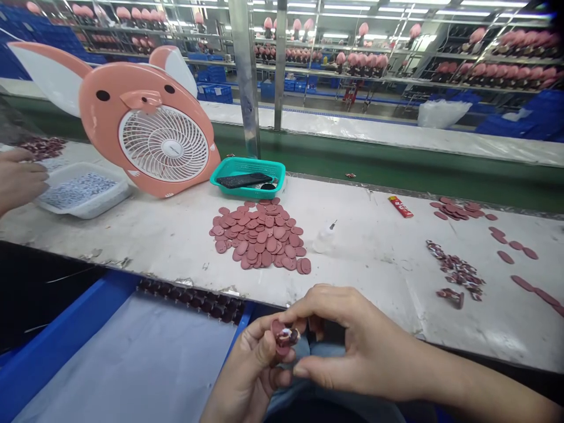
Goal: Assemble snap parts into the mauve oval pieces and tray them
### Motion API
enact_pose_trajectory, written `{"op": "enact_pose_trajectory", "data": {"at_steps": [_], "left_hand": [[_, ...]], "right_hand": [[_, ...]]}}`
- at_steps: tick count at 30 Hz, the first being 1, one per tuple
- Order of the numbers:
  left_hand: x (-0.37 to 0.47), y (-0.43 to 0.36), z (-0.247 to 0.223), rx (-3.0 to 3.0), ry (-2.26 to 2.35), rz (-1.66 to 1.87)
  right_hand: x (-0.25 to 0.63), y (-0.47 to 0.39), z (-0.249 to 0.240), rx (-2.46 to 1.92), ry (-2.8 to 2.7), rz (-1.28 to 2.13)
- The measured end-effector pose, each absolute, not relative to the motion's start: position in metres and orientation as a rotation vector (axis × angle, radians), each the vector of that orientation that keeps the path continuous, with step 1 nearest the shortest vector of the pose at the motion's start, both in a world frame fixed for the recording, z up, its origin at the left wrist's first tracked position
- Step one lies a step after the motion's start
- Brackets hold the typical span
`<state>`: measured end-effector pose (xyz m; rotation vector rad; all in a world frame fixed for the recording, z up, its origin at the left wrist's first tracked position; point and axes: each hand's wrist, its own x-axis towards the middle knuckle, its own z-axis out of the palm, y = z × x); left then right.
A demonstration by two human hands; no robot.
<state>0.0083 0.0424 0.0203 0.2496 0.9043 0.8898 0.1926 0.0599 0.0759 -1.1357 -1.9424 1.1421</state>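
Observation:
Between the thumb and fingers of my left hand (259, 358) is a small figurine on a reddish-brown oval disc (277, 335). My right hand (343, 341) arches over it from the right, its index fingertip at the figurine's upper edge and its thumb apart below. Whether its other fingers hold anything is hidden. Beyond my hands lies a pile of reddish-brown oval discs (259, 235) on the white table (365, 264). Several small dark figurines (460, 273) lie on the right, near more discs (458, 208).
A pink fan (101, 123) stands at the back left beside a green basket (282, 170) holding a dark object. A small white bottle (325, 239) and a red packet (400, 207) lie on the table. A person's hand (20, 179) is near a white tray (83, 211). A blue crate (66, 317) sits below.

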Motion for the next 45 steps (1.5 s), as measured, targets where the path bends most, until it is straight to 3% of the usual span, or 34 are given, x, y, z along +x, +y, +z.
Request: {"op": "enact_pose_trajectory", "data": {"at_steps": [28, 31, 39, 45], "left_hand": [[-0.008, 0.047, 0.012, 0.220, 0.888, 0.888], [-0.014, 0.050, 0.005, 0.286, 0.888, 0.944], [-0.010, 0.046, -0.009, 0.458, 1.136, 1.366], [-0.018, 0.044, -0.016, 0.468, 1.229, 1.423]], "right_hand": [[0.177, 0.072, 0.059, -1.059, -1.981, 1.087], [0.171, 0.074, 0.055, -1.081, -2.001, 0.924], [0.136, 0.068, 0.019, -0.937, -2.120, -0.051], [0.113, 0.071, 0.003, -0.847, -2.127, -0.064]]}}
